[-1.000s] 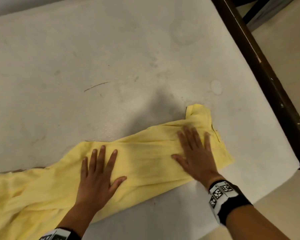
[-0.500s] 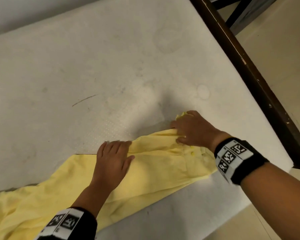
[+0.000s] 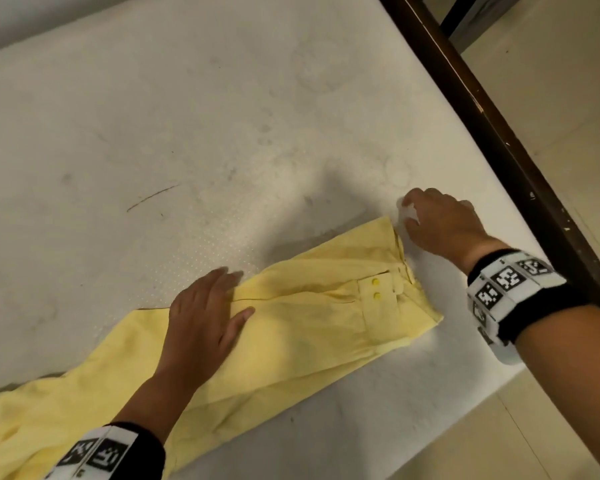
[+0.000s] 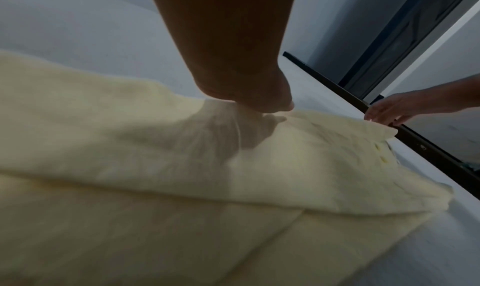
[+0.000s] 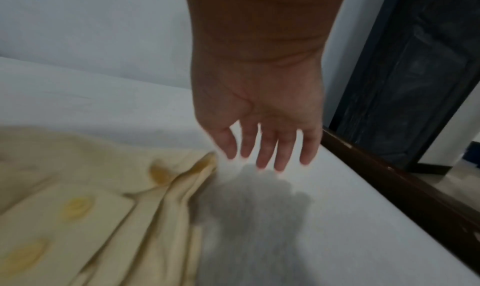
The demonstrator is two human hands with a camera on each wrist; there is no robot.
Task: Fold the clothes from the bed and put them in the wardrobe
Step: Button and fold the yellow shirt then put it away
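Where the yellow garment trails off the lower left corner of the head view, bunched and loosely creased. Runs from there along the near edge of the bed, a folded strip lying flat on the white mattress. Pressed down at mid-length by the left hand, palm flat, fingers straight and close together, thumb splayed toward the cuff. Further right, a squared cuff end with two yellow buttons, stopping short of the mattress corner. Just past that end, the right hand, fingers straight and slightly spread in the right wrist view, holding nothing, hovering above its shadow on the bare sheet. Wide bare mattress beyond both hands. At far right, a dark wooden bed frame bordering the mattress, pale floor past it.
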